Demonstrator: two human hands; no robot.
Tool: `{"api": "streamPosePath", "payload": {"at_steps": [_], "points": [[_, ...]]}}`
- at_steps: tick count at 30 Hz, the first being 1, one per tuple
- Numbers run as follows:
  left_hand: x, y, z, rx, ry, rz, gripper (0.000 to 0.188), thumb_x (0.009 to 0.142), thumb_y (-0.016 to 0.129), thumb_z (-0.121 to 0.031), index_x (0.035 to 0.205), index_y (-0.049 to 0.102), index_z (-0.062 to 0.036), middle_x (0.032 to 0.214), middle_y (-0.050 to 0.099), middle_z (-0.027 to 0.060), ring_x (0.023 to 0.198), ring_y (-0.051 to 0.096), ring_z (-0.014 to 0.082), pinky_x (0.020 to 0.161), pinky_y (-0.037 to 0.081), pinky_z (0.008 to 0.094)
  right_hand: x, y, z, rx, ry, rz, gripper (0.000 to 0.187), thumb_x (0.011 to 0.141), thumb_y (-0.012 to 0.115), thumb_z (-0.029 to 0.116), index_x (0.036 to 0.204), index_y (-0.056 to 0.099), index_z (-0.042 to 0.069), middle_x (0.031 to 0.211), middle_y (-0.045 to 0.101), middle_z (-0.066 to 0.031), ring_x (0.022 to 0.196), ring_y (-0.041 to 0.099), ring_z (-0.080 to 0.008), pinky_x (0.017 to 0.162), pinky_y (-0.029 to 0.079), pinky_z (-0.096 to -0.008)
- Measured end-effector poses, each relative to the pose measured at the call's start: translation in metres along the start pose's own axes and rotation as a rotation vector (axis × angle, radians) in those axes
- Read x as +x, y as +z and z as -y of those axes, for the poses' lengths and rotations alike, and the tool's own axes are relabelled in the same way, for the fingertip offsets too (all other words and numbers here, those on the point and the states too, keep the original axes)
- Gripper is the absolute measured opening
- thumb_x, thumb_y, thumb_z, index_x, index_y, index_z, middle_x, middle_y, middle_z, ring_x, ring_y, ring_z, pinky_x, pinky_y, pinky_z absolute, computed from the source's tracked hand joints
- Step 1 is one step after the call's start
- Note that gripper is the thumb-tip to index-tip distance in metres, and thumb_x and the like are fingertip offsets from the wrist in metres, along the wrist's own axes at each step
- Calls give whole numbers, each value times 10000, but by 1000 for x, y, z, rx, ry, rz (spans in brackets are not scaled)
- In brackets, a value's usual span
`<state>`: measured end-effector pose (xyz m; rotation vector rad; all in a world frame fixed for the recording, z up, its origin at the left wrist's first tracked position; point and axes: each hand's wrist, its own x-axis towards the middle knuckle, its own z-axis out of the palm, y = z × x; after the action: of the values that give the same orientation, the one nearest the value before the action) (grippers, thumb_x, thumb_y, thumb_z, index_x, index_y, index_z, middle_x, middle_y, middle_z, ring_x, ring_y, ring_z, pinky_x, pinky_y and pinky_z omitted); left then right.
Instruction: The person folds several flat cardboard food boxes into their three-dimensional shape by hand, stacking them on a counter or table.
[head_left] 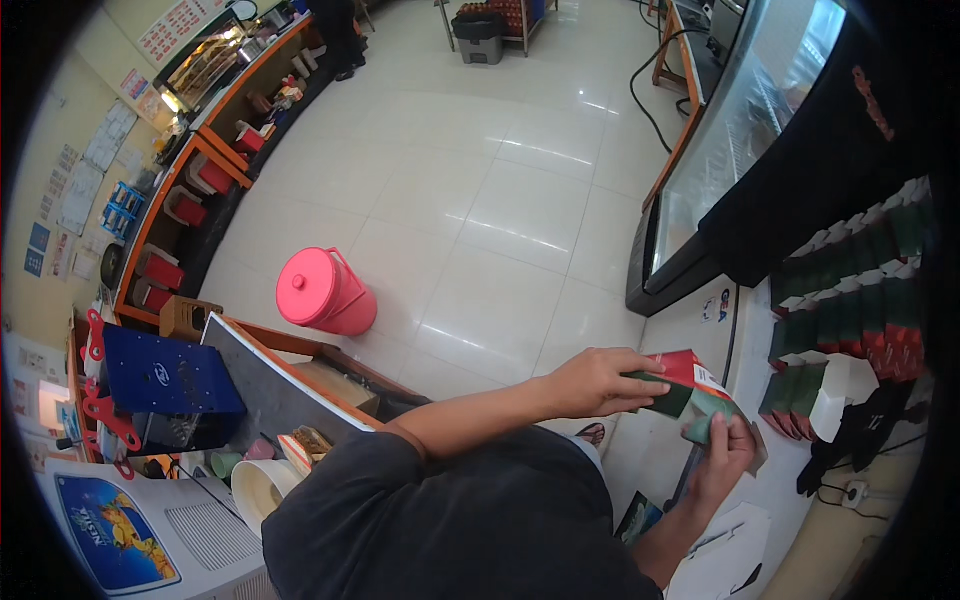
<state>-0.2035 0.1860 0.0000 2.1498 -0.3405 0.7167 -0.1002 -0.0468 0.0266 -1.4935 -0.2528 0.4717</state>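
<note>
Both my hands are on a small red and green cardboard box (682, 372) in front of me at the right, with a white patch on one side and flaps sticking out. From the left, my left hand (612, 383) grips its near end, fingers along the top. My right hand (730, 452) pinches a pale green flap at the other end, thumb upward. The box is held tilted in the air, over the edge of a white chest-like surface (640, 450). Rows of similar green and red boxes (840, 318) stand beyond it, and one white-sided box (845, 395) sits in front of them.
A glass-door display fridge (720, 180) rises at the right. White flat card (722, 555) lies beside my right forearm. A pink lidded bucket (345, 303) stands on the tiled floor. Left are a counter (290, 385), a blue box-shaped machine (170, 370) and a white tub (258, 490).
</note>
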Motion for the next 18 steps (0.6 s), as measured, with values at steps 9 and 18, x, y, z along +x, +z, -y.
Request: {"api": "streamPosePath", "payload": {"at_steps": [9,18], "points": [[53,89,-38,-37,-117,12,375,770,812,-136,1127,713,-80,1059,703,202,768,721,292,665,585,332,-22,-47,-28,-394,-52,-277,275,905,729,168,691,611,43,632,601,-4,591,602,-76,558,492,-224],[148,200,-73,-256,-493,14,277,900,717,-161,1113,689,14,991,718,146,795,693,145,678,538,265,-27,-152,21,-599,-502,-419,220,818,779,148,836,602,20,934,653,-109,868,633,-236,798,507,-363]]}}
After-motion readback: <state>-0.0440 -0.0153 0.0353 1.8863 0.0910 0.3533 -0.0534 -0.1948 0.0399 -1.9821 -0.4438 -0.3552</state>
